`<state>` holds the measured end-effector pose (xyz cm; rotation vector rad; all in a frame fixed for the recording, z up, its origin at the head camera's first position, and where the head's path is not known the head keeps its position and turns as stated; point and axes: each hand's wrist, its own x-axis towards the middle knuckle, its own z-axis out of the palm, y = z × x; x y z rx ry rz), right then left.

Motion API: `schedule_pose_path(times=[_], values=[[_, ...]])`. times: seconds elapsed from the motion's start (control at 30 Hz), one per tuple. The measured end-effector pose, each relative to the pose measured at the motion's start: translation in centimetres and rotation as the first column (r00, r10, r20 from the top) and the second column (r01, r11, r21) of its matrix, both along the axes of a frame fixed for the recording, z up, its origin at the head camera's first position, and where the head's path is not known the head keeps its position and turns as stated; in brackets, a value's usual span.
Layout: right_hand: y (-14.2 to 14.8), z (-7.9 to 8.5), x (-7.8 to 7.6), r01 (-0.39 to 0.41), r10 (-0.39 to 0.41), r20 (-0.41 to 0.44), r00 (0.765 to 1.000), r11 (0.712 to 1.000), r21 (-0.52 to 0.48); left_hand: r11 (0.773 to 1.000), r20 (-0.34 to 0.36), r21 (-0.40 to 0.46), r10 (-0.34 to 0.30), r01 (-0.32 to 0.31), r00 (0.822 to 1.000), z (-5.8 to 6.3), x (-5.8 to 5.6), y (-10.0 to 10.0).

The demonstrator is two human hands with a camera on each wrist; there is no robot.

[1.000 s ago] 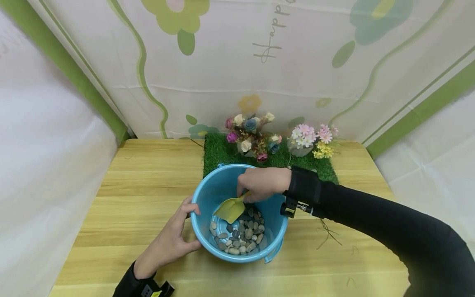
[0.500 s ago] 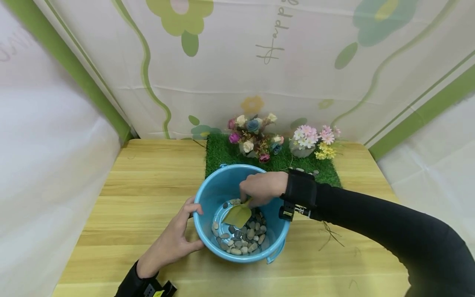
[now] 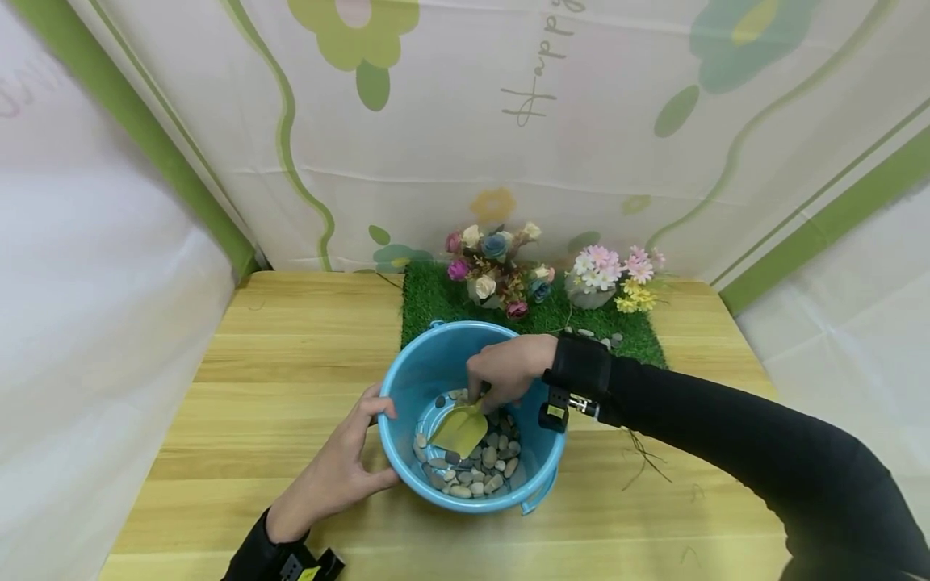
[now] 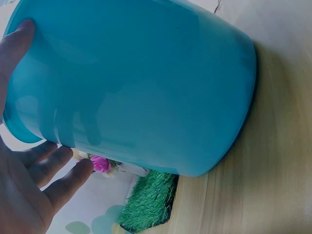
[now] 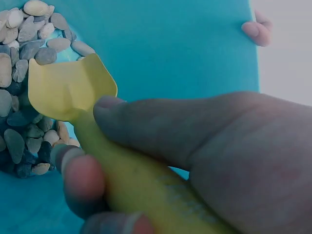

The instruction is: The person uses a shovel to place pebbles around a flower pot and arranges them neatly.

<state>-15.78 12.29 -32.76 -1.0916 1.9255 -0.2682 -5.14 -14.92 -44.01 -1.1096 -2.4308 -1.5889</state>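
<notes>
A blue plastic bucket [image 3: 407, 472] stands on the wooden table, with grey, brown and white pebbles [image 3: 475, 476] on its floor. My right hand [image 3: 508, 367] reaches inside and grips the handle of a yellow toy shovel [image 3: 459, 432]. In the right wrist view the thumb lies along the shovel's neck; the blade [image 5: 68, 87] looks bare, its front edge right at the pebbles. At the bucket's left side my left hand [image 3: 349, 460] holds the rim, fingertips hooked over it and thumb against the outer wall. Other left fingers [image 4: 68, 183] spread along the outside.
Behind the bucket lies a green artificial grass mat [image 3: 421, 303] with a mixed rose bunch [image 3: 497, 266] and a pink and yellow flower bunch [image 3: 610, 274]. A few pebbles [image 3: 613, 339] lie on the mat. Thin dark twigs [image 3: 645, 460] rest right of the bucket; a printed curtain [image 3: 450, 145] hangs behind.
The yellow shovel's blade has moved down and toward the pebbles nearer me, and turned flatter. My right hand has shifted slightly with it. The left hand keeps its hold; the head view moved a little.
</notes>
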Motion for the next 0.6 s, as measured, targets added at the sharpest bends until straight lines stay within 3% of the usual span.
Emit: schedule_pose_path(times=[0.3,0.6], values=[[-0.3,-0.3,-0.6,-0.020,0.019,0.012,1.000,0.999,0.035,1.000,-0.009,0.002,-0.001,0.001,1.000,0.1,0.0,0.1],[-0.9,-1.6,-0.5,-0.032,0.038,0.179,0.983,0.999,-0.039,1.000,-0.006,-0.004,0.008,-0.008,1.000,-0.2,0.1,0.0]])
